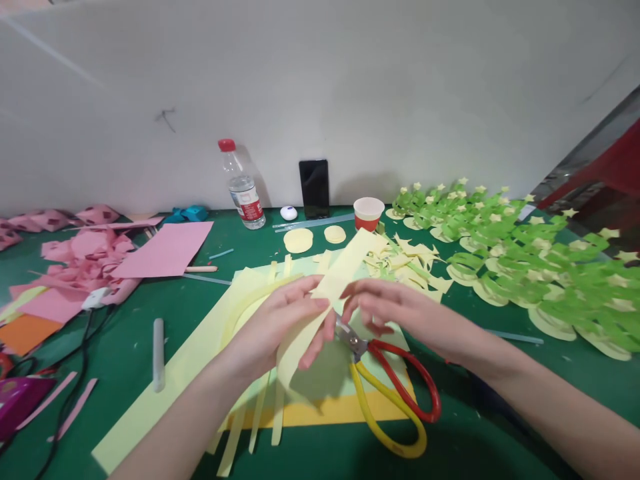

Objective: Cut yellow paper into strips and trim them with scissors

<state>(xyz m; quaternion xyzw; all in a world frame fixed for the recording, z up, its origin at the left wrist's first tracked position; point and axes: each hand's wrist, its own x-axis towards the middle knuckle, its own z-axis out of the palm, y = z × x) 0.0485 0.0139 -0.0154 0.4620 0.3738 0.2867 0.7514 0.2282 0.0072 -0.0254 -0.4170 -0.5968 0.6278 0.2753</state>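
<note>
My left hand point(280, 327) and my right hand point(385, 310) meet over the middle of the green table point(450, 440). Both pinch a long pale yellow paper strip point(345, 270) that runs from under my left palm up and away to the right. Just below the hands lie scissors point(395, 390) with one red and one yellow handle, resting on stacked yellow and light green paper sheets point(320, 373). Several cut yellow strips point(260, 417) hang toward the near table edge.
Green paper trees with yellow stars point(525, 260) crowd the right side. Yellow scraps point(415, 257), paper discs point(299, 240), a red cup point(369, 213), phone point(314, 189) and water bottle point(242, 187) stand at the back. Pink paper point(165, 250) and a glue stick point(159, 353) lie left.
</note>
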